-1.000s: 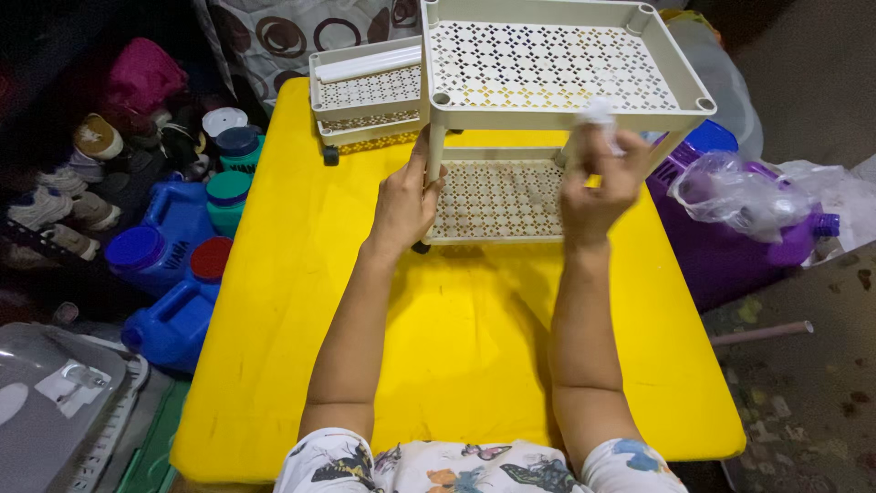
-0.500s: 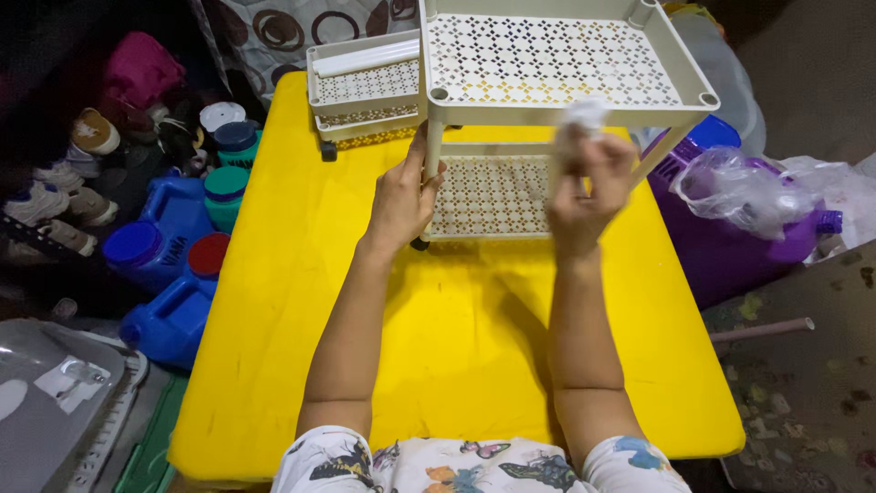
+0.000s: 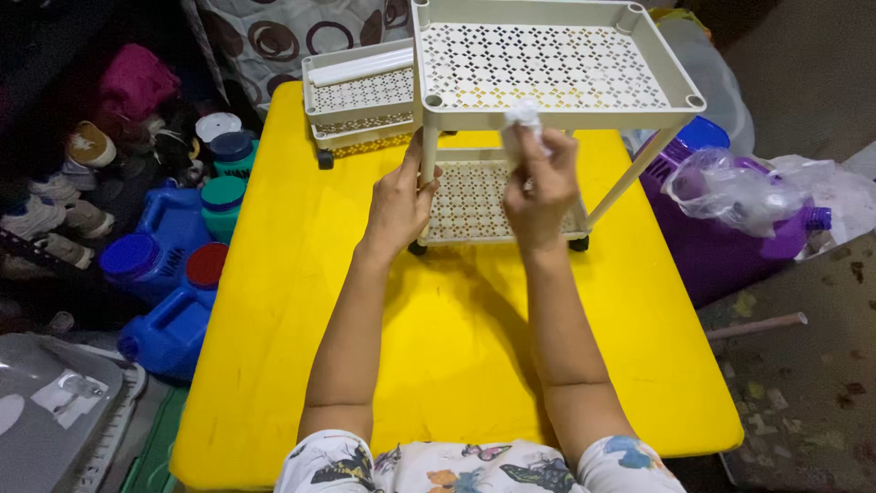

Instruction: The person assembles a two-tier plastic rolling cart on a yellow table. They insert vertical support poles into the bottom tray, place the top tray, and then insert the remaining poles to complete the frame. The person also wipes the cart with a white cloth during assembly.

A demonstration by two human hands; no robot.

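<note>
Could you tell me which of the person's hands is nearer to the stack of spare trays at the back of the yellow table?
The left. The left hand grips the rack's front-left post, just below-right of the stacked trays; the right hand, holding a white cloth, is farther right.

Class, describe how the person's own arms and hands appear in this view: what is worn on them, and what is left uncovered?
Both forearms are bare from the short sleeves down. The sleeves are white with a colourful butterfly print. The left hand and right hand wear no gloves; no watch, bracelet or ring shows on either.
</note>
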